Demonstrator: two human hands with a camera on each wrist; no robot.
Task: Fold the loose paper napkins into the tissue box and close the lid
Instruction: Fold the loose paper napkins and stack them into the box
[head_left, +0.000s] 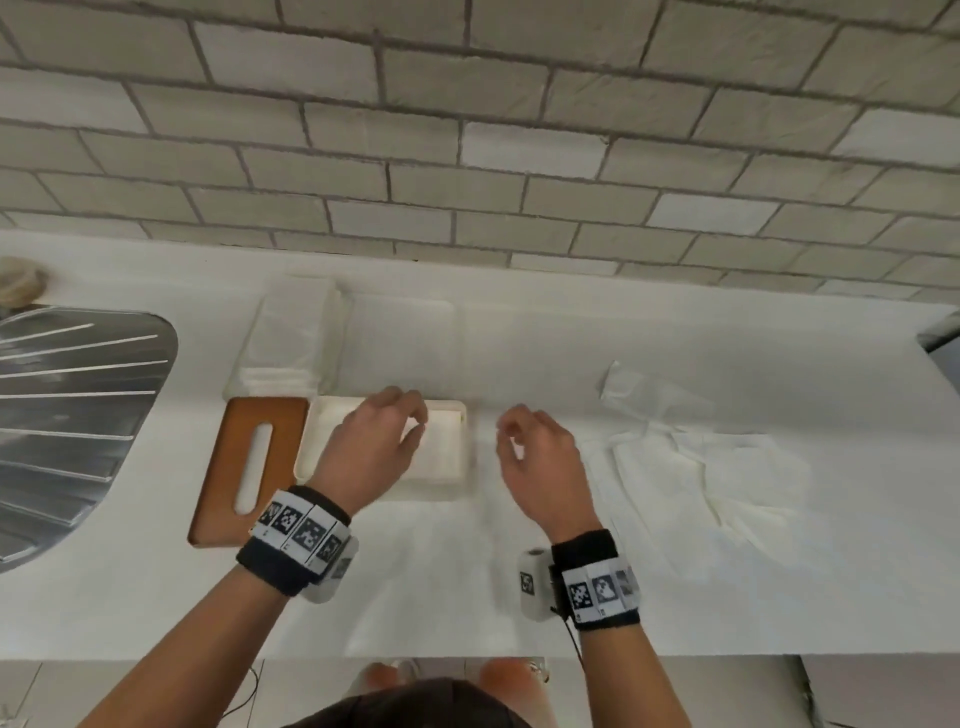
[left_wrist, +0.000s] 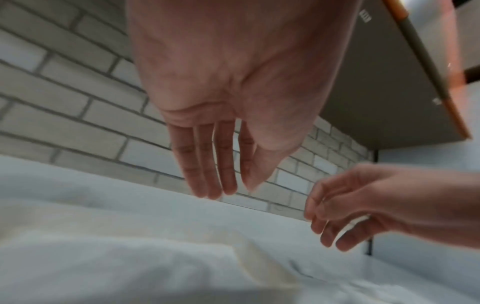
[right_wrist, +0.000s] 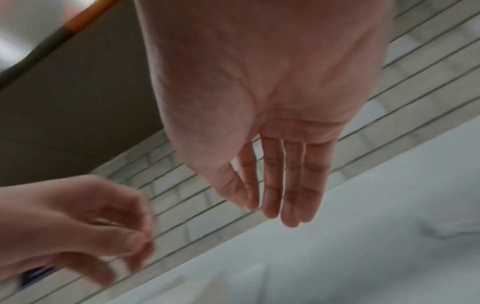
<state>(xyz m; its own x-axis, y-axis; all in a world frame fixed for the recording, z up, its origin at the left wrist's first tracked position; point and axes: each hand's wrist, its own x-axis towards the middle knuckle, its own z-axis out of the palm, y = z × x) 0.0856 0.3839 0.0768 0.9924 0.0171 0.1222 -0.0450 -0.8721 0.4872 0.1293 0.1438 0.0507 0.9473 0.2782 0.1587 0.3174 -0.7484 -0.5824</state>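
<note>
White napkins (head_left: 701, 467) lie loose on the counter (head_left: 467, 597); left hand (head_left: 371, 447) over the tissue box (head_left: 441, 457), right hand (head_left: 540, 457) beside it, both relaxed, empty.

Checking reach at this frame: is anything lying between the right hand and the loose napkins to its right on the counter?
Nothing visible does. The right hand hovers empty above bare white counter, and the loose napkins lie spread just to its right with no object between. The open tissue box sits on its other side, under the left hand.
</note>
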